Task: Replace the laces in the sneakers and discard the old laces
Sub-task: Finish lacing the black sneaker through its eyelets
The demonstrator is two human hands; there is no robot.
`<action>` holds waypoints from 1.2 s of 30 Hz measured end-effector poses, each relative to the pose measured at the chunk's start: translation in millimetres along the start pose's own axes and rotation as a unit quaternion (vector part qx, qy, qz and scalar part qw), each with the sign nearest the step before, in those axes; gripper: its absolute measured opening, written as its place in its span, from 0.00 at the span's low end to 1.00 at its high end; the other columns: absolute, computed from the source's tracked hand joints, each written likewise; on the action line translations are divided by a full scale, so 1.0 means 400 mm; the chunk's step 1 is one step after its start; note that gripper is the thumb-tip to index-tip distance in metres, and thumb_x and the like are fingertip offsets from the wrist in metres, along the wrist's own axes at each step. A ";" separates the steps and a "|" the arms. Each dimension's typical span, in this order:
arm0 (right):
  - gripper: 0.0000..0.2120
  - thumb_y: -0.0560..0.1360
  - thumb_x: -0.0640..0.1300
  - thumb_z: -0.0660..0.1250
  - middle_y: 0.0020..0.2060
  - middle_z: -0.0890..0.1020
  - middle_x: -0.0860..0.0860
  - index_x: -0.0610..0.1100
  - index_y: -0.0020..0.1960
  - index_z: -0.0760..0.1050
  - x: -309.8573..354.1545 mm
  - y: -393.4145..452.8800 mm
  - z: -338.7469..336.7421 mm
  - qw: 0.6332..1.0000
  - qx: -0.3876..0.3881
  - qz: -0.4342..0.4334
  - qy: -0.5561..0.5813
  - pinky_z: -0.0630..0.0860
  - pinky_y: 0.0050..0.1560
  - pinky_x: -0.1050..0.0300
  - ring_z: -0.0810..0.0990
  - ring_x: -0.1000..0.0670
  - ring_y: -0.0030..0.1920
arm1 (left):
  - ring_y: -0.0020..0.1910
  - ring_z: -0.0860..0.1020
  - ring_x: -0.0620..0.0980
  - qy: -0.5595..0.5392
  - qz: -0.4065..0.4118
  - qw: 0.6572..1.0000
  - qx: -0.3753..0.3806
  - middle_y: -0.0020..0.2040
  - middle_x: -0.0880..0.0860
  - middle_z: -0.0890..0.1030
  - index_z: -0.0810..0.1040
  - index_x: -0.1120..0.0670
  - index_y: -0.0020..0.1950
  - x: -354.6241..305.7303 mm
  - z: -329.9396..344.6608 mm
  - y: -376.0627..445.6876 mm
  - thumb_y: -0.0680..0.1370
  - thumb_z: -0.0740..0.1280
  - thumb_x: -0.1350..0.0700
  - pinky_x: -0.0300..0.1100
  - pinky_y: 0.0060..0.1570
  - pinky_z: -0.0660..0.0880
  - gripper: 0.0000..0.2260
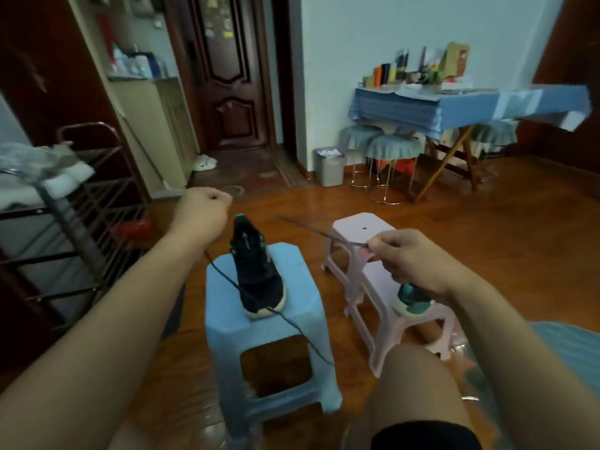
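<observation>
A black sneaker with teal accents stands on a light blue plastic stool. My left hand is raised above and left of it, fist closed round one end of a black lace. That lace runs down across the sneaker's toe and hangs over the stool's front. My right hand pinches another stretch of black lace, which sticks out to the left. A second sneaker, teal and white, lies on a pink stool, partly hidden behind my right wrist.
A metal shoe rack stands at the left. A grey waste bin sits against the far wall beside round stools and a blue-covered table. A second pink stool top lies behind my right hand. My bare knee fills the lower right.
</observation>
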State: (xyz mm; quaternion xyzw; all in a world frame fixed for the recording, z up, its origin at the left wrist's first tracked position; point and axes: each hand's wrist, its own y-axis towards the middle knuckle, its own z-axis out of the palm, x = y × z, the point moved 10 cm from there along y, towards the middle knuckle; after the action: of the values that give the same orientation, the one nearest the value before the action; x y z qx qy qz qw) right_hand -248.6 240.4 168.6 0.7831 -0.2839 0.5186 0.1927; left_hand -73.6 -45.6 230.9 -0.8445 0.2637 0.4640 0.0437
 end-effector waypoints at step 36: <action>0.11 0.83 0.39 0.59 0.43 0.80 0.47 0.37 0.51 0.79 -0.122 0.161 0.214 0.824 -0.136 0.149 -0.529 0.79 0.44 0.50 0.78 0.45 0.41 | 0.27 0.58 0.46 -0.344 -0.081 0.864 0.357 0.32 0.51 0.63 0.69 0.53 0.54 0.437 0.144 -0.122 0.84 0.63 0.58 0.40 0.26 0.54 0.03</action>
State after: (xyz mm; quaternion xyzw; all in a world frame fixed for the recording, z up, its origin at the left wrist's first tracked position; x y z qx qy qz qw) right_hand -244.7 151.9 90.7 0.8511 -0.5236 0.0034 0.0382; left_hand -18.4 -56.1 48.9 -0.5760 0.3102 0.5942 0.4679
